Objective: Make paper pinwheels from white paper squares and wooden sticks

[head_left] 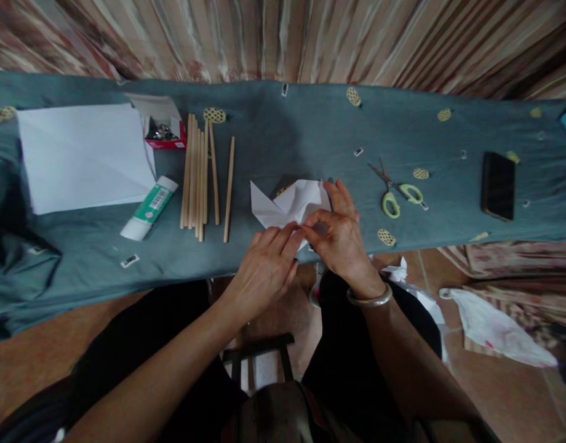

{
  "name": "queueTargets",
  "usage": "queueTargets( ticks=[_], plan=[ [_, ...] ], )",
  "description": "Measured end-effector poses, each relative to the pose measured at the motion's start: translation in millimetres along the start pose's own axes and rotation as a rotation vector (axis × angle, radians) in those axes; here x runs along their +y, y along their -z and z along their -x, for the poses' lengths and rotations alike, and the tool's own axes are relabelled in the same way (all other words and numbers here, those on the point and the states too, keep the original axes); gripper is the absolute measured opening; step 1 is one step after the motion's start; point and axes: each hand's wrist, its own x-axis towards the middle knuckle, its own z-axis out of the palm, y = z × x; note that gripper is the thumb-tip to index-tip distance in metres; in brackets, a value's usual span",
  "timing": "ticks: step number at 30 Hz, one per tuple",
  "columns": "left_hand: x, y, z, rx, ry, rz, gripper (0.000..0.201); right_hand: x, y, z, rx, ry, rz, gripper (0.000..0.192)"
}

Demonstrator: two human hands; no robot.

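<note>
A piece of white paper [287, 206], cut and folded with pointed flaps, is between my hands at the table's near edge. My left hand [269, 261] grips its near side with the fingers bent together. My right hand [338, 231] pinches the paper close to its middle with thumb and forefinger, while the other fingers lie along its right side. The fingertips of both hands meet there, and whatever small thing may be between them is hidden. Green-handled scissors [394, 189] lie spread to the right of my right hand.
On the blue-grey cloth [283, 135] lie several wooden sticks [197, 178], a glue stick [149, 208], a red box of small metal pieces [165, 129], white paper sheets [87, 157] and a phone [498, 186]. Paper scraps [426, 301] and a white cloth bag [499, 326] are on the floor.
</note>
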Motion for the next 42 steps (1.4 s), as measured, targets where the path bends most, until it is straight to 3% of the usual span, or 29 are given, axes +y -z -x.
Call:
queueTargets(
  ticks=[20,35,42],
  plan=[
    [0.9,0.4,-2.9,0.006,-0.007,0.002,0.045,1.2,1.9,-1.1,-0.009,0.008,0.002,0.01],
    [2.0,1.6,-4.3,-0.027,0.023,0.032,0.045,0.7,2.7,-1.4,-0.022,0.011,0.034,0.018],
    [2.0,1.5,-6.5,-0.022,0.041,0.048,0.049,0.5,7.0,0.2,0.036,0.034,-0.067,0.017]
  ],
)
